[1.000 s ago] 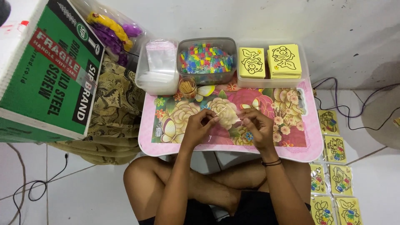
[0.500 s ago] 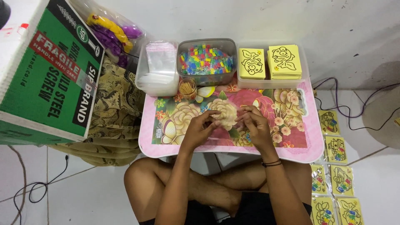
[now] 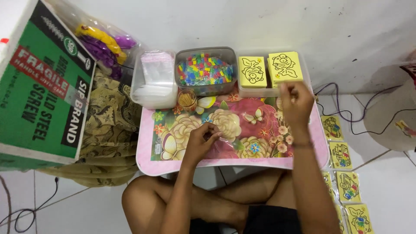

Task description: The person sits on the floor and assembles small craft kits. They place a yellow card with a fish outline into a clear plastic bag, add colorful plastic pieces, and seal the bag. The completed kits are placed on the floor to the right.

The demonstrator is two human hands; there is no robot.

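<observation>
Right hand (image 3: 296, 100) has left the middle of the small flowered table (image 3: 303, 160) since the earlier frames and is now raised at the far right corner, just in front of the tray of yellow cards (image 3: 272, 69); fingers curled narrow, pinched together, can't tell if they hold anything. Left hand (image 3: 201, 142) stayed mid-table, fingers bent and pressing down a clear plastic sleeve (image 3: 225, 139), which lies flat on the table top: see-through, glossy, flower print showing through it, edges hard to trace. Earlier both hands met over that sleeve. At the table's far edge: a tub of mixed colour pieces (image 3: 205, 70) in the centre, a cup of thin sticks (image 3: 187, 99) just in front of it, a container of clear bags (image 3: 154, 80) on the left. Packed picture cards (image 3: 341, 155) lie on the floor right of the table. Green cardboard box (image 3: 41, 84) well left.
</observation>
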